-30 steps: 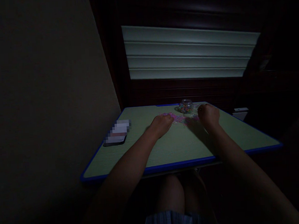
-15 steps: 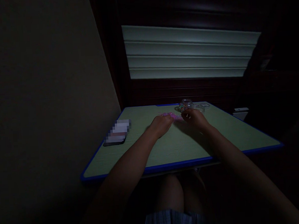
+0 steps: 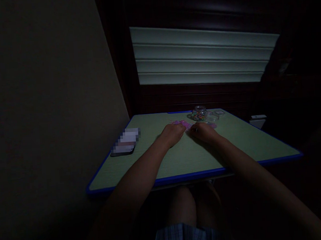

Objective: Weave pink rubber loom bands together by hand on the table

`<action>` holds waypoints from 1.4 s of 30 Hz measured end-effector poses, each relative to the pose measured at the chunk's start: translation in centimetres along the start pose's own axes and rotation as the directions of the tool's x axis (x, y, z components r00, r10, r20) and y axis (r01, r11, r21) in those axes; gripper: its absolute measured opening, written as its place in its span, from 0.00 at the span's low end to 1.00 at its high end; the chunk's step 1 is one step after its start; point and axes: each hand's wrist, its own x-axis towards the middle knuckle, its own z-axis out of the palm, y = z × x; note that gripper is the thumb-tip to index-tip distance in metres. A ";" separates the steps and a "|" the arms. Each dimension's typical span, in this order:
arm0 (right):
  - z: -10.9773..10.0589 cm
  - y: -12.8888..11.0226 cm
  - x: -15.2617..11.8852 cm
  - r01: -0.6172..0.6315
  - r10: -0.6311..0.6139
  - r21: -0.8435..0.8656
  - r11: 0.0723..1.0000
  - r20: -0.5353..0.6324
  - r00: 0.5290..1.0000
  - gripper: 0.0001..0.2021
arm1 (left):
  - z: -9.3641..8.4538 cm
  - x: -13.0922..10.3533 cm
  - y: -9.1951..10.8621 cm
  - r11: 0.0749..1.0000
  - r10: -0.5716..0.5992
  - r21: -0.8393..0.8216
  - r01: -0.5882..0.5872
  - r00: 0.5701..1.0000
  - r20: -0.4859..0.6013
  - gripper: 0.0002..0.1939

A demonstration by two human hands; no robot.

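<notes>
Pink, partly see-through material (image 3: 185, 123) lies on the green table top, between and just beyond my hands. My left hand (image 3: 173, 133) rests at its near left side, fingers bent and closed against it; what they grip is too small to tell. To the right, my right hand (image 3: 203, 132) is low over the table with its fingertips pinched together near the pink material. Anything between those fingertips is too dark to make out. Behind my right hand stands a clear jar (image 3: 199, 114) with many small coloured rings inside.
The green table (image 3: 190, 161) has a blue rim. A phone-like object (image 3: 126, 141), its screen blurred, lies near the left edge. Right of the jar are a clear round lid (image 3: 212, 117) and a small flat item (image 3: 220, 113). A wall rises at the left.
My right hand has come down and slightly left, away from the front of the jar, which now shows more fully. My left hand has barely moved.
</notes>
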 end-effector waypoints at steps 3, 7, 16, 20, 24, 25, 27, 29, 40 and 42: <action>0.0 -0.3 -0.1 -0.016 0.017 -0.036 0.999 0.011 1.000 0.14 | 0.0 0.0 0.0 1.000 -0.006 0.007 0.006 1.000 0.007 0.11; -0.2 -0.6 -0.2 -0.024 0.027 -0.078 0.997 0.028 0.999 0.16 | 0.0 0.0 0.0 1.000 0.002 0.007 -0.002 1.000 0.001 0.12; 0.2 -0.4 0.0 0.030 -0.030 -0.117 0.993 0.006 1.000 0.15 | -0.2 0.0 0.1 1.000 0.006 -0.001 -0.006 1.000 -0.029 0.11; 0.0 -0.7 0.0 0.040 -0.038 -0.145 0.989 0.018 0.999 0.16 | -0.2 0.0 0.1 1.000 0.000 -0.015 -0.001 1.000 -0.029 0.11; -0.2 -0.9 -0.1 0.055 -0.050 -0.187 0.981 0.031 0.998 0.14 | -0.1 0.0 0.1 1.000 0.010 -0.012 -0.010 1.000 -0.029 0.12; -0.2 -0.9 -0.1 0.060 -0.056 -0.196 0.979 0.028 0.998 0.14 | -0.1 0.0 0.0 1.000 0.010 -0.007 -0.010 1.000 -0.025 0.12; -0.2 -1.0 -0.1 0.062 -0.059 -0.218 0.974 0.018 0.998 0.14 | -0.1 0.0 0.0 1.000 0.008 -0.001 -0.008 1.000 -0.013 0.12; -0.2 -1.2 -0.1 0.057 -0.054 -0.245 0.968 0.019 0.998 0.14 | -0.1 0.0 0.1 1.000 0.003 -0.004 -0.003 1.000 -0.009 0.11; -0.7 -0.6 -0.1 0.010 -0.019 -0.187 0.982 -0.045 0.999 0.12 | -0.2 -0.1 0.0 1.000 -0.002 0.002 0.002 1.000 0.003 0.12; -1.0 -0.2 0.0 -0.027 0.018 -0.149 0.988 -0.063 0.998 0.11 | -0.2 -0.1 0.0 1.000 -0.001 -0.006 0.001 1.000 -0.009 0.12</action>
